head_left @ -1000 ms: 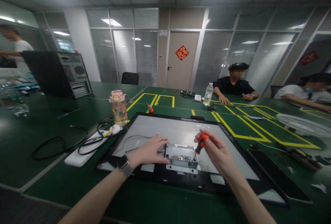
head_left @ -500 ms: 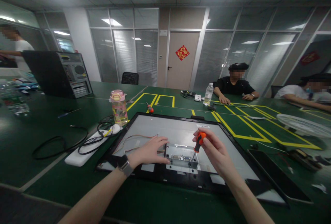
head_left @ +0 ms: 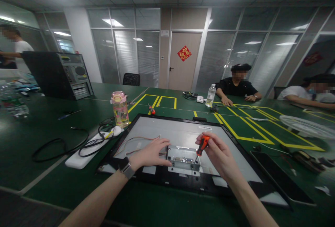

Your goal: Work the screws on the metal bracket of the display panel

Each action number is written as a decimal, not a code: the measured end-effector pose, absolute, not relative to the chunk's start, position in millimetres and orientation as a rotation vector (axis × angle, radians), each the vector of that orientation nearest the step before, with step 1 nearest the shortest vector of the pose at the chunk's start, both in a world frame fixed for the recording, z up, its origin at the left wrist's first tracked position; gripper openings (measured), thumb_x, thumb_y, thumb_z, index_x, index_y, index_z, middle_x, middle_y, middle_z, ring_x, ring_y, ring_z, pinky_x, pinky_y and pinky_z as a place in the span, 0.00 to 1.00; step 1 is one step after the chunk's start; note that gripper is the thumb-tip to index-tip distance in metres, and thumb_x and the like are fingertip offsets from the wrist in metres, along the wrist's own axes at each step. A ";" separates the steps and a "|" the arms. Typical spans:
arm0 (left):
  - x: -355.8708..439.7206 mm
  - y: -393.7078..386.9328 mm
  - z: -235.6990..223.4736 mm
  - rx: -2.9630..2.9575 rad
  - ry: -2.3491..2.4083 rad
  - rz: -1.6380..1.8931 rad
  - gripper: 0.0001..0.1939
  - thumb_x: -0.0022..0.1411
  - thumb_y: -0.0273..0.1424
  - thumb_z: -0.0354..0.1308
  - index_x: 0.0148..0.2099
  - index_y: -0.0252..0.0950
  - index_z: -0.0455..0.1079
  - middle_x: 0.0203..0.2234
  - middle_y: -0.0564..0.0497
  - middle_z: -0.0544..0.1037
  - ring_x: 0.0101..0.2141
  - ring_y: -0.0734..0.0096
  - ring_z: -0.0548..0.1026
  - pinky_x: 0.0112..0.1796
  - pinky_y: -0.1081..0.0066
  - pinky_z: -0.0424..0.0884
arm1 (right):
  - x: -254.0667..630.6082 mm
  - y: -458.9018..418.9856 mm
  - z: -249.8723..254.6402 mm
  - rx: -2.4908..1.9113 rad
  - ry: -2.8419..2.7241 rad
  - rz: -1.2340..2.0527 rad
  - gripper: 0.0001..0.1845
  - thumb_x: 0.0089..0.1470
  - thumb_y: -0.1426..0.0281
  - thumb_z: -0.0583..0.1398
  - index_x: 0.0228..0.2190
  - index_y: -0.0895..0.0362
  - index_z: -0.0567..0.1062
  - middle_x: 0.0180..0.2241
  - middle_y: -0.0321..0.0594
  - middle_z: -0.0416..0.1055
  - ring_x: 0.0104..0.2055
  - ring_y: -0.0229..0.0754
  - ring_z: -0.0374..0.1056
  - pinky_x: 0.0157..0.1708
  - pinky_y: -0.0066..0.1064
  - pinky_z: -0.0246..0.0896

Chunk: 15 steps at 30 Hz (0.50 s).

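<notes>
A monitor panel lies face down on the green table, its silver back up inside a black frame. Near its front edge sits a small metal bracket. My left hand, with a watch on the wrist, lies flat with fingers stretched against the bracket's left side. My right hand is closed round an orange-and-black screwdriver, whose tip rests on the bracket's right corner. Thin coloured wires run from the bracket to the left across the panel.
Left of the panel lie a white strip with black cables and a pink water bottle. A computer tower stands far left. A black cover and a white fan grille lie right. Two people sit across; another stands far left.
My right hand and the screwdriver handle shifted slightly, turning on the same spot of the bracket. My left hand has stayed where it was.
</notes>
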State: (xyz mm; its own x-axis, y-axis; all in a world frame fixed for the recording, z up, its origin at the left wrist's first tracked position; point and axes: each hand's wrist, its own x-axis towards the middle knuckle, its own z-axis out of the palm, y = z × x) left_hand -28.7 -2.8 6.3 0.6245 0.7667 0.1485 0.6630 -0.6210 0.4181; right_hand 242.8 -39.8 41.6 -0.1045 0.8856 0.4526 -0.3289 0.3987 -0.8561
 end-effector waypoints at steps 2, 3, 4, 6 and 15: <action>-27.5 -3.7 7.7 2.529 1.157 0.454 0.41 0.52 0.53 0.64 0.62 0.39 0.62 0.62 0.42 0.62 0.61 0.51 0.59 0.63 0.53 0.47 | 242.0 -41.2 42.6 -0.569 -1.288 1.160 0.14 0.54 0.58 0.63 0.41 0.50 0.79 0.38 0.44 0.77 0.40 0.47 0.73 0.39 0.41 0.68; -26.9 -4.1 8.5 2.530 1.158 0.454 0.40 0.52 0.53 0.64 0.62 0.39 0.62 0.62 0.42 0.62 0.61 0.51 0.60 0.63 0.53 0.47 | 241.6 -41.6 43.4 -0.571 -1.289 1.169 0.15 0.54 0.58 0.63 0.42 0.50 0.78 0.39 0.44 0.78 0.40 0.48 0.73 0.40 0.42 0.68; -26.4 -4.6 9.3 2.531 1.157 0.452 0.40 0.52 0.53 0.64 0.62 0.39 0.62 0.62 0.42 0.62 0.61 0.51 0.60 0.63 0.53 0.47 | 241.4 -41.9 44.1 -0.572 -1.288 1.173 0.15 0.54 0.58 0.63 0.42 0.50 0.78 0.40 0.45 0.77 0.41 0.48 0.73 0.41 0.43 0.67; -25.8 -5.1 10.3 2.533 1.155 0.451 0.40 0.52 0.52 0.64 0.61 0.40 0.62 0.62 0.42 0.62 0.61 0.51 0.60 0.63 0.53 0.48 | 241.3 -42.0 45.2 -0.569 -1.283 1.158 0.15 0.54 0.59 0.64 0.42 0.51 0.78 0.39 0.45 0.77 0.40 0.48 0.73 0.41 0.43 0.67; -28.2 -2.6 4.9 2.544 1.147 0.471 0.41 0.52 0.54 0.63 0.62 0.39 0.61 0.62 0.43 0.62 0.61 0.51 0.59 0.63 0.54 0.47 | 243.2 -38.8 42.3 -0.551 -1.313 1.051 0.09 0.45 0.61 0.69 0.30 0.51 0.79 0.33 0.38 0.69 0.36 0.44 0.69 0.38 0.37 0.67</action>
State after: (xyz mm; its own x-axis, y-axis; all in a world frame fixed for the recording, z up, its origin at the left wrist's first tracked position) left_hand -28.2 -2.6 4.9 0.6253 0.7622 0.1676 0.6602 -0.6312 0.4071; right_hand 243.2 -38.8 42.3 -0.0817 0.8587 0.5060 -0.3051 0.4617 -0.8329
